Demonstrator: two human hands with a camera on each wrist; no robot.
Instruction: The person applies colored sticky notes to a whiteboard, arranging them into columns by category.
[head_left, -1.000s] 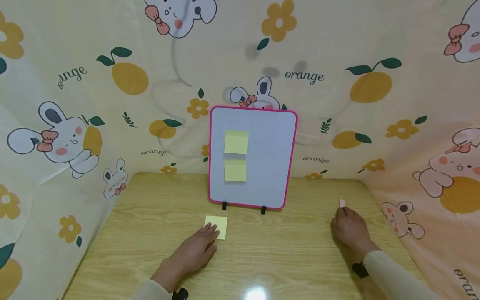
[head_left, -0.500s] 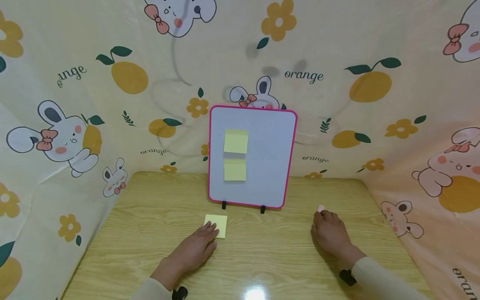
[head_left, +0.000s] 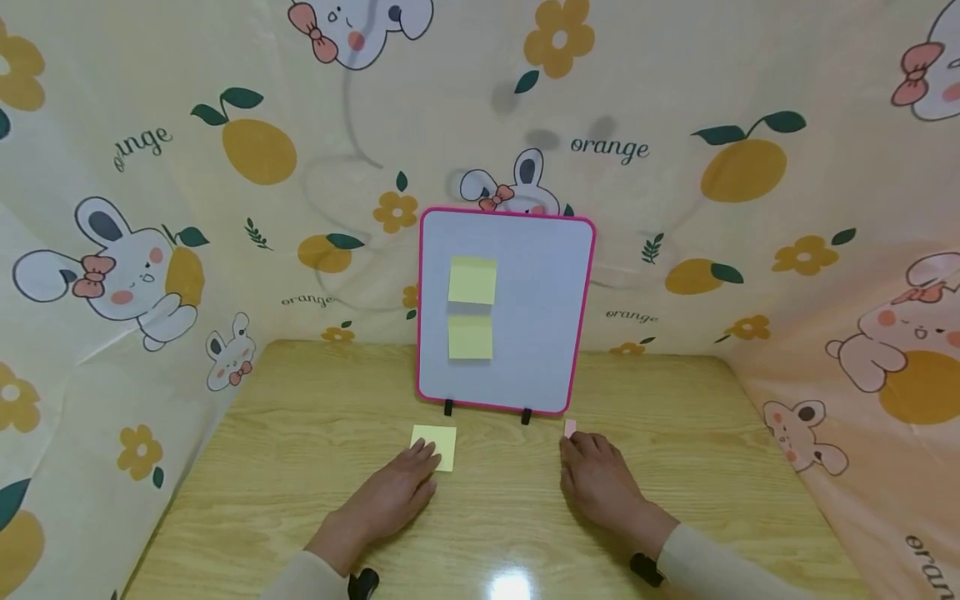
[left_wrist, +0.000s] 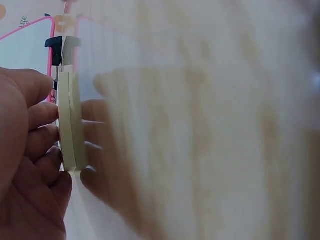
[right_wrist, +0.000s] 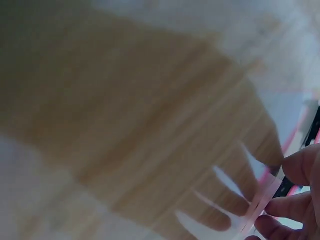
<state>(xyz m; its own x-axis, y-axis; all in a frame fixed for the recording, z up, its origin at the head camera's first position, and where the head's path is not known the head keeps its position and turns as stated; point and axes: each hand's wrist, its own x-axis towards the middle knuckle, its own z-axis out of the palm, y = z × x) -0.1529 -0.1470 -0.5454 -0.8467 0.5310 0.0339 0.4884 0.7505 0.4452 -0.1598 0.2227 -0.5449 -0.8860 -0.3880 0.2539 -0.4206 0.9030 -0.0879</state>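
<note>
My left hand (head_left: 393,492) lies with its fingers resting on a pale yellow sticky note pad (head_left: 445,440) on the table. Seen edge-on in the left wrist view, the pad (left_wrist: 65,122) shows some thickness against the fingertips. Off to the right, my right hand (head_left: 603,483) holds a narrow pale pink strip (head_left: 570,427) low over the table, just in front of the whiteboard's right corner. Part of the strip (right_wrist: 261,201) shows at the fingertips in the right wrist view; the rest is hidden under the fingers.
A pink-framed whiteboard (head_left: 532,333) stands on black feet (head_left: 527,417) behind the hands. Two yellow sticky notes, an upper note (head_left: 472,281) and a lower note (head_left: 471,337), are on its left half. A cloth with printed rabbits and oranges surrounds the wooden table (head_left: 315,417).
My right hand has moved left across the table with the pink strip, from the far right to near the whiteboard's right corner. The left hand stays on the sticky note pad.
</note>
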